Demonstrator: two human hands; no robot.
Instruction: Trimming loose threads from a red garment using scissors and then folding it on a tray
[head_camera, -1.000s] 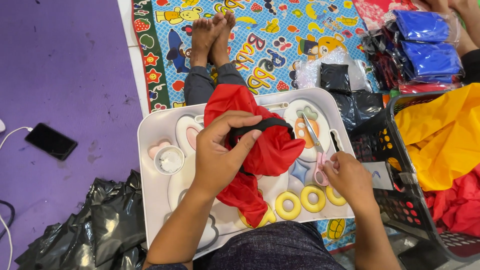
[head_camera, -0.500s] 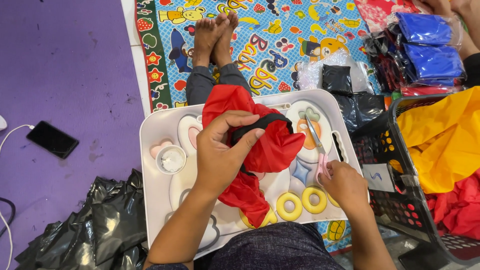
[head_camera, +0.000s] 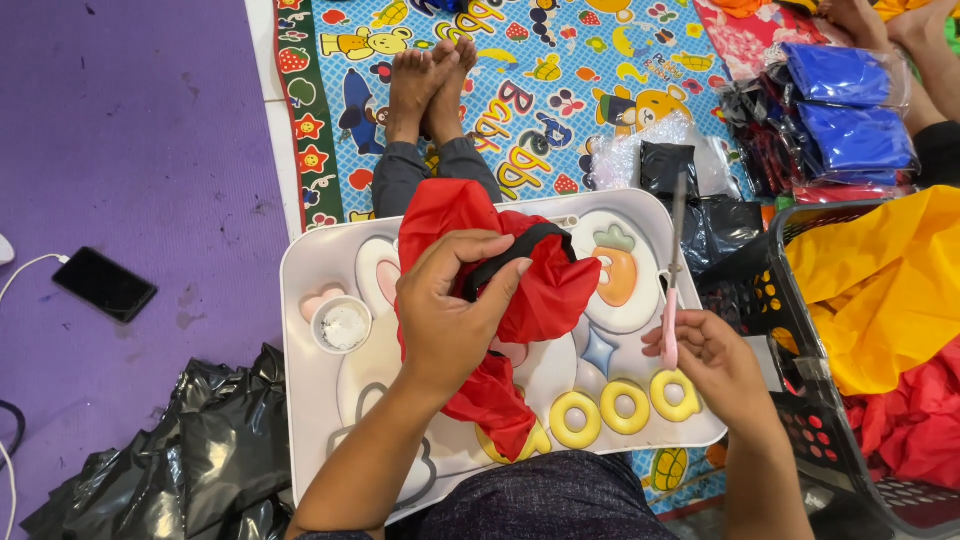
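- Gripping a bunched red fabric piece (head_camera: 505, 300), the left hand (head_camera: 450, 320) has its fingers (head_camera: 495, 285) curled shut over the cloth and its black strap (head_camera: 515, 255); the cloth sits on the middle of the white lap tray (head_camera: 310, 275).
- The right hand (head_camera: 715, 365) has its fingers closed round the pink handle of a slim tool (head_camera: 672, 290), whose grey blade points up and away over the tray's right edge.
- A small white cup (head_camera: 343, 325) stands on the tray's left part, holding something pale; what it is cannot be told.
- A black plastic basket (head_camera: 800, 375) to the right holds yellow cloth (head_camera: 880, 290) and more red cloth (head_camera: 915, 420).
- Clear bags with blue cloth (head_camera: 850, 105) lie at upper right.
- The tray rests across the person's lap, serving as the worktop; under it lies a colourful cartoon play mat (head_camera: 560, 70), with a purple floor mat (head_camera: 120, 130) to the left.
- A black phone (head_camera: 105, 284) lies on the purple mat, and crumpled black plastic bags (head_camera: 190, 450) lie at lower left.
- Compared with half a second ago, the right hand has lifted the tool so that its blade now stands clear above the tray; the left hand's hold on the cloth is unchanged.
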